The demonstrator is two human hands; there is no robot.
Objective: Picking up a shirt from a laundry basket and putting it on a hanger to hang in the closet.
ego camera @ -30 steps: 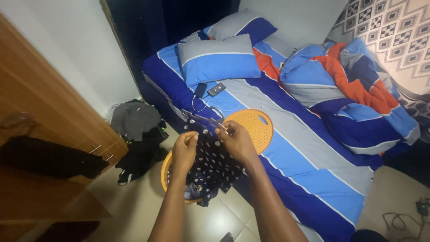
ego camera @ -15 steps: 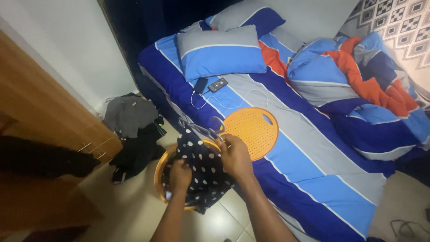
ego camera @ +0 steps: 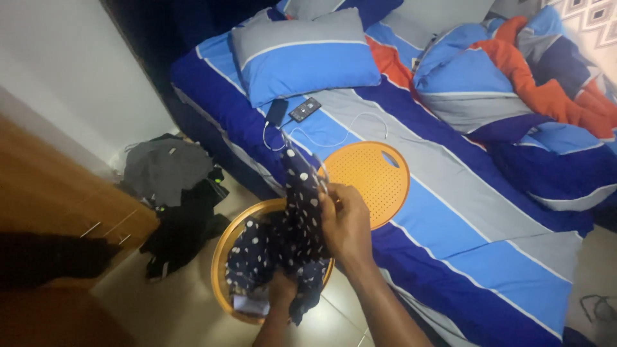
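My right hand [ego camera: 347, 225] is clenched on the navy polka-dot garment [ego camera: 289, 231], pinching it near the top w/ a hanger [ego camera: 319, 175] partly showing above the fingers; can't tell if the hanger is gripped too. My left hand [ego camera: 283, 290] is lower, mostly buried in the fabric; grip looks closed on the garment's lower part, fingers hidden so not 100% sure. Garment hangs over the orange round laundry basket [ego camera: 222, 257] on the tiled floor [ego camera: 186, 302], its bottom drooping into the basket. Basket sits just beside the bed [ego camera: 463, 257], striped blue/grey/navy sheet. Orange perforated basket lid [ego camera: 379, 183] lies flat on the bed, just behind my right hand. Further up the bed: black remote [ego camera: 304, 109] and dark phone [ego camera: 277, 111] w/ white cable [ego camera: 360, 125], next to a blue-grey pillow [ego camera: 302, 58]. Crumpled duvet [ego camera: 514, 83] at upper right. Pile of grey and black clothes [ego camera: 170, 193] on the floor, left of the basket. Wooden wardrobe [ego camera: 51, 205] at far left.
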